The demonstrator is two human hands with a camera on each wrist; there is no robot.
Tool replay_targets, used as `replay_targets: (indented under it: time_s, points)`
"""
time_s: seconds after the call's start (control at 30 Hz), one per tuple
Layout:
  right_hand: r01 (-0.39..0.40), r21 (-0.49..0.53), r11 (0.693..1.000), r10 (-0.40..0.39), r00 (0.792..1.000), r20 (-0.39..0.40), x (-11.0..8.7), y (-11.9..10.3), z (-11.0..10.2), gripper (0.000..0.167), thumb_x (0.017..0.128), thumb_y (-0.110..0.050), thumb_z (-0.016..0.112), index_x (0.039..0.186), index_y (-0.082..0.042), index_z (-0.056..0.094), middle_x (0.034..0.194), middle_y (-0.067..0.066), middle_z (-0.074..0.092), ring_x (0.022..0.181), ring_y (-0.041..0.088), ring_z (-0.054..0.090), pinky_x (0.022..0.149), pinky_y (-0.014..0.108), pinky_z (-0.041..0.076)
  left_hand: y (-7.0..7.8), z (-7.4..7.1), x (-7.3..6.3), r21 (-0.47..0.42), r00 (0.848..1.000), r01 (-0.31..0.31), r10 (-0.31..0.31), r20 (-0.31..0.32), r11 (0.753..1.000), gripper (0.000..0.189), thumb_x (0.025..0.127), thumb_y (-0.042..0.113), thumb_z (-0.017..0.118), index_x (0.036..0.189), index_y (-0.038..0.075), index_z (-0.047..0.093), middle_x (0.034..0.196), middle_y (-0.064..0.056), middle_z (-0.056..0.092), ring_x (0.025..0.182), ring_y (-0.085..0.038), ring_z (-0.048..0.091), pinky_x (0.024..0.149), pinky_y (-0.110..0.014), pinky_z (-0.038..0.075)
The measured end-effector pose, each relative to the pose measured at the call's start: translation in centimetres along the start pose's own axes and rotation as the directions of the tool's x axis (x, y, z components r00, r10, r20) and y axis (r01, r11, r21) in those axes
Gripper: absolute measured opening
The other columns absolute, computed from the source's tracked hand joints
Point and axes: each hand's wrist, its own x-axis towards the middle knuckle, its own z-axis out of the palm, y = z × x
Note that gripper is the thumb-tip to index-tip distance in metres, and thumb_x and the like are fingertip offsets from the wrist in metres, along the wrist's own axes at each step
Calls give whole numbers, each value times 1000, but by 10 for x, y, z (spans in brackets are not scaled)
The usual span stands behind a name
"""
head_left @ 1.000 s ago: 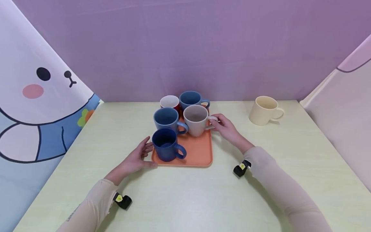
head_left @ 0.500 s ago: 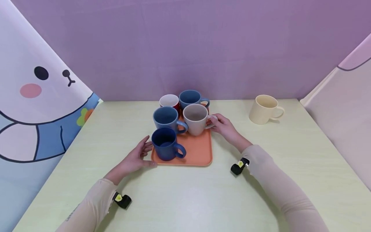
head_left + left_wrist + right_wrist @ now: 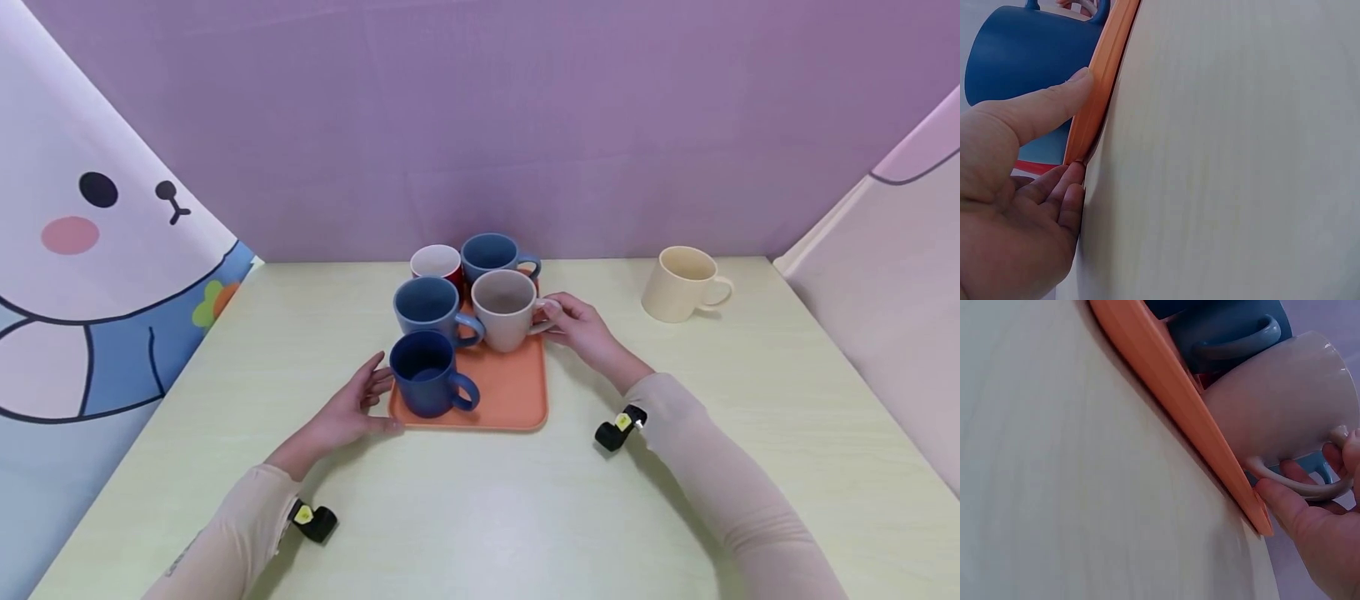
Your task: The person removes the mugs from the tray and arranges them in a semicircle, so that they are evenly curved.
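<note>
On an orange tray (image 3: pixel 513 400) stand several mugs. My right hand (image 3: pixel 581 333) grips the handle of a greyish-pink mug (image 3: pixel 505 321) at the tray's right side; in the right wrist view, fingers curl about that handle. The mug's base meets the tray. At the front left corner, my left hand (image 3: pixel 348 414) touches the tray, its straight thumb (image 3: pixel 1054 103) against the front rim and its fingertips at the left edge. Beside it stands a dark blue mug (image 3: pixel 429 387). Behind are a blue mug (image 3: pixel 426 321), another blue mug (image 3: pixel 489 260) and a partly hidden red mug with white inside (image 3: pixel 437 262).
A cream mug (image 3: pixel 677 287) stands apart at the right of the pale table (image 3: pixel 480 517), its handle to the right. A purple backdrop (image 3: pixel 480 133) rises behind the table, with a cartoon-printed sheet (image 3: pixel 97 275) on the left and a pale one on the right.
The whole view has shifted slightly. Both hands, the tray and the mugs keep their places relative to each other.
</note>
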Motion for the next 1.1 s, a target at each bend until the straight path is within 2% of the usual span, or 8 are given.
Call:
replay_targets:
  time_s: [0.17, 0.37, 0.53, 0.67, 0.8, 0.93, 1.1]
  points:
    - [-8, 25, 1000, 9, 1000, -14, -2, -2, 0, 29, 107, -16, 46, 124, 6, 53, 125, 34, 53, 113, 39, 61, 97, 48, 48, -1, 2, 0, 0, 1000, -2, 2, 2, 1000, 106, 82, 2, 80, 156, -6, 4, 155, -30, 31, 139, -45, 36, 110, -60, 28]
    - [1, 43, 999, 0, 1000, -19, -4, -2, -2, 18, 106, -17, 49, 112, -9, 63, 123, 31, 56, 112, 37, 61, 96, 50, 47, 1, 4, 0, -2, 1000, -5, 5, 1, 1000, 107, 81, 1, 81, 156, -7, 4, 154, -31, 31, 139, -46, 36, 110, -61, 28]
    - [-3, 62, 998, 5, 1000, -31, -7, -3, -4, 16, 105, -18, 50, 109, -13, 65, 123, 29, 57, 113, 38, 60, 97, 50, 47, 2, 5, 0, 6, 1000, -6, 6, 7, 1000, 107, 81, 2, 81, 155, -7, 4, 154, -31, 31, 139, -45, 36, 110, -60, 29]
    - [-10, 76, 997, 13, 999, -40, -9, -4, -5, 16, 105, -17, 50, 108, -13, 64, 117, 19, 62, 116, 41, 59, 96, 48, 47, 2, 4, 0, 5, 1000, -13, 13, 5, 1000, 108, 81, 1, 81, 155, -8, 4, 154, -31, 32, 138, -45, 37, 110, -60, 29]
    - [2, 122, 993, 5, 999, -53, -9, -6, -7, 16, 105, -15, 50, 102, -16, 65, 109, 9, 66, 110, 32, 63, 95, 46, 49, 3, 4, -1, -1, 1000, -16, 16, 1, 1000, 107, 81, -1, 80, 155, -8, 4, 153, -32, 32, 138, -46, 37, 110, -61, 29]
    - [27, 184, 983, -15, 998, -67, -9, -11, -9, 22, 105, -13, 50, 94, -22, 66, 104, 5, 68, 105, 25, 64, 90, 40, 53, 2, 4, -1, 1, 1000, -5, 5, -3, 1000, 107, 81, 0, 81, 156, -7, 4, 154, -31, 31, 139, -46, 36, 110, -60, 29]
    - [43, 210, 977, -29, 997, -70, -10, -16, -11, 23, 104, -12, 50, 93, -22, 67, 103, 7, 68, 101, 22, 65, 85, 34, 56, 0, 3, -1, 3, 1000, 6, -6, -1, 1000, 108, 81, 2, 81, 156, -7, 4, 154, -30, 31, 139, -46, 36, 110, -60, 28]
